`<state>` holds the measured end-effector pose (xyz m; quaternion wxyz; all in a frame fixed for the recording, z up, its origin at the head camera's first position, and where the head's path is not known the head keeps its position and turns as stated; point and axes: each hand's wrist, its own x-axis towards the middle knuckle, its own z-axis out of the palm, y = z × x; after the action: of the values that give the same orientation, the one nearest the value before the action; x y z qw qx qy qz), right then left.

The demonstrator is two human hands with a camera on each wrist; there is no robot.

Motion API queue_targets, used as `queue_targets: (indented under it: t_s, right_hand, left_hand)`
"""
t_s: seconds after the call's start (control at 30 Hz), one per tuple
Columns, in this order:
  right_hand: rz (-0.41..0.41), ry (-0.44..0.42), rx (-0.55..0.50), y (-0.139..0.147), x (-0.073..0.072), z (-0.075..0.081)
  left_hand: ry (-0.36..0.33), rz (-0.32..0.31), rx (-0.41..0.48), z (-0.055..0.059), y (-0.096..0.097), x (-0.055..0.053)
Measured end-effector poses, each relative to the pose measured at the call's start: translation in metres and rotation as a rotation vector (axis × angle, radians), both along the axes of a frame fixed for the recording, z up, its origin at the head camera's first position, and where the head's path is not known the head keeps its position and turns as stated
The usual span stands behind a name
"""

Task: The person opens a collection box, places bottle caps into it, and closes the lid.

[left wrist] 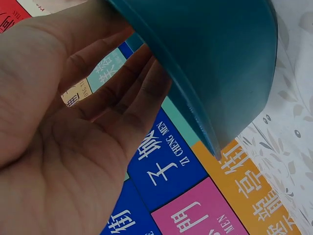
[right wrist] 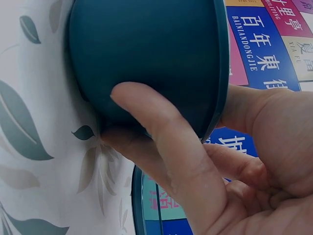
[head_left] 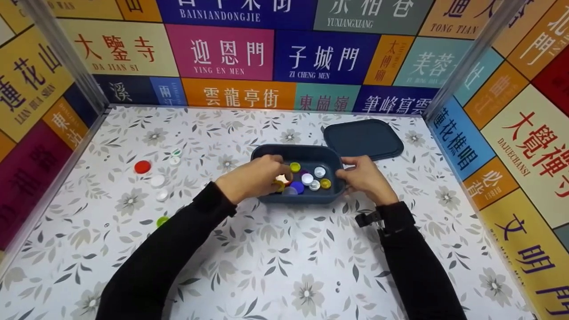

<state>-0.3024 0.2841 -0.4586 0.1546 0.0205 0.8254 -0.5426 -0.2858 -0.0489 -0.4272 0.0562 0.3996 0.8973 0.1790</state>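
A dark blue-green plastic box (head_left: 302,198) sits on the table with several bottle caps in yellow, white, blue and purple inside, among them a white cap (head_left: 307,179). Over its left part, my left hand (head_left: 262,175) reaches in past the rim, fingers bent down beside a yellow cap (head_left: 279,186). In the left wrist view the box wall (left wrist: 215,63) hides those fingertips, so I cannot tell whether they pinch a cap. My right hand (head_left: 364,176) grips the box's right end. The right wrist view has its fingers (right wrist: 161,122) against the outer wall (right wrist: 146,49).
Behind the box on the right lies its dark lid (head_left: 364,138). On the left side of the table are a red cap (head_left: 142,167), white caps (head_left: 157,181) and a green cap (head_left: 162,221) beside my left sleeve. Panels printed with characters (head_left: 231,53) wall in the table.
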Motion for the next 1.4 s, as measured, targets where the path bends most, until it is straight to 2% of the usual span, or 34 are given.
queue_targets:
  t_s: [0.27, 0.47, 0.7, 0.87, 0.97, 1.13, 1.4]
  right_hand:
    - [0.003, 0.003, 0.008, 0.0, 0.0, 0.0]
    - [0.002, 0.005, 0.019, 0.0, 0.0, 0.0]
    - [0.0, -0.005, 0.034, -0.001, -0.001, 0.002]
    - [-0.002, -0.01, 0.035, -0.001, -0.001, 0.002]
    - [-0.004, -0.008, 0.041, -0.001, -0.001, 0.002]
    - [-0.002, -0.008, 0.009, 0.0, 0.0, 0.001]
    - [-0.001, -0.016, 0.0, 0.0, -0.001, 0.001]
  left_hand:
    - [0.011, 0.025, 0.036, 0.004, -0.006, 0.002]
    - [0.066, 0.065, 0.05, 0.009, -0.016, 0.005]
    - [0.091, 0.169, 0.096, 0.013, -0.042, 0.009]
    - [0.073, 0.282, 0.066, 0.013, -0.069, 0.012]
    - [0.075, 0.341, 0.062, 0.01, -0.087, 0.013]
    - [0.09, 0.389, 0.063, -0.001, -0.117, 0.015]
    - [-0.01, 0.46, -0.01, -0.022, -0.147, 0.018]
